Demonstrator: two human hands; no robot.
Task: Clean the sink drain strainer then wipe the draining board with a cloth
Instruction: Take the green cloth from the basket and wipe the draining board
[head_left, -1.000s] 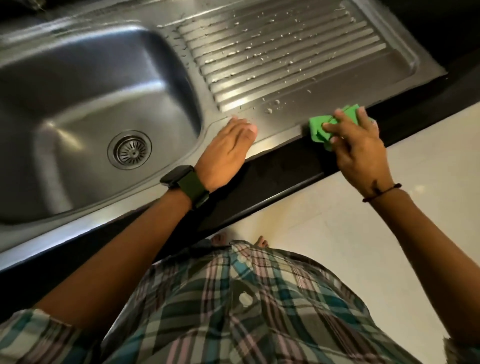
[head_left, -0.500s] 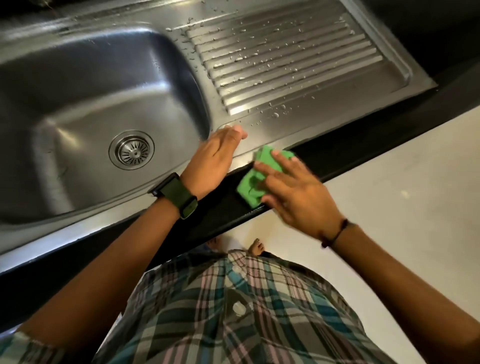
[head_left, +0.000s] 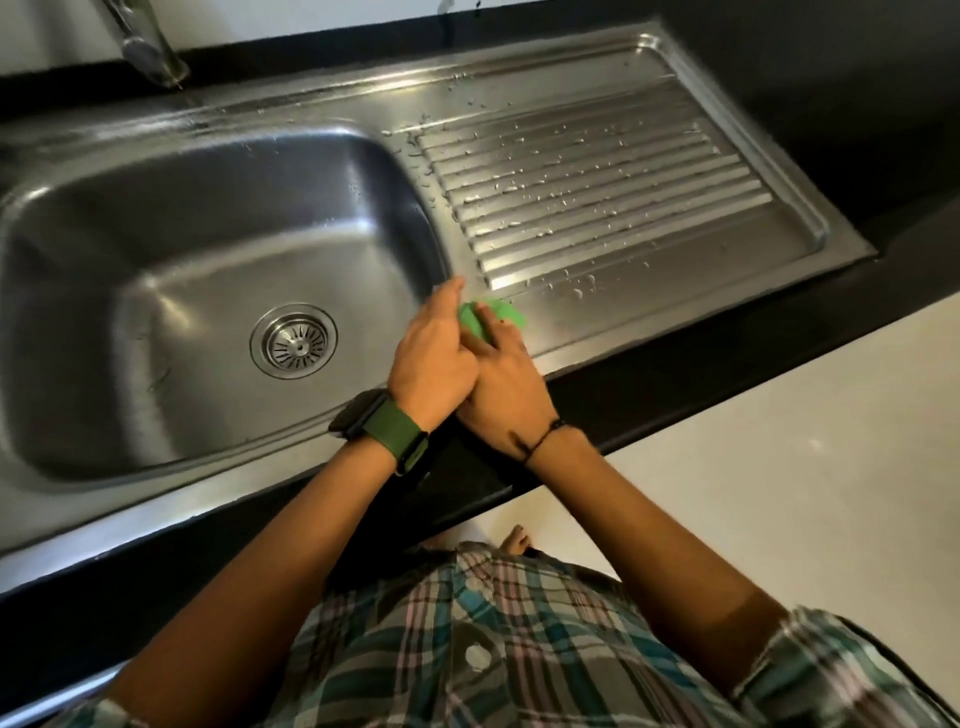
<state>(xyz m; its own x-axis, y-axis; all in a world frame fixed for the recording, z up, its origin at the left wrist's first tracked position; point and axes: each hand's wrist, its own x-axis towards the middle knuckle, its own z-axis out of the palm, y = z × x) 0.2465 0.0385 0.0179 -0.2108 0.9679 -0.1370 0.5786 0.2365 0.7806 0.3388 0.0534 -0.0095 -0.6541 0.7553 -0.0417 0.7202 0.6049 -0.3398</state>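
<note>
A green cloth (head_left: 501, 313) lies on the front left corner of the steel draining board (head_left: 597, 208), which is ribbed and dotted with water drops. My right hand (head_left: 501, 387) presses on the cloth with its fingers over it. My left hand (head_left: 434, 358), with a green-strapped watch at the wrist, lies against the right hand and touches the cloth's left side, near the bowl's rim. The round drain strainer (head_left: 294, 340) sits in the bottom of the sink bowl (head_left: 156, 291), apart from both hands.
A tap (head_left: 150, 44) stands at the back left above the bowl. Black countertop (head_left: 857, 93) surrounds the sink, with its front edge running diagonally. Pale floor (head_left: 779, 467) lies beyond that edge on the right. My checked shirt fills the bottom of the view.
My right hand has carried the cloth leftwards from the counter's front edge up onto the draining board's corner. The left hand has closed in beside it. The camera has tilted to show more of the sink.
</note>
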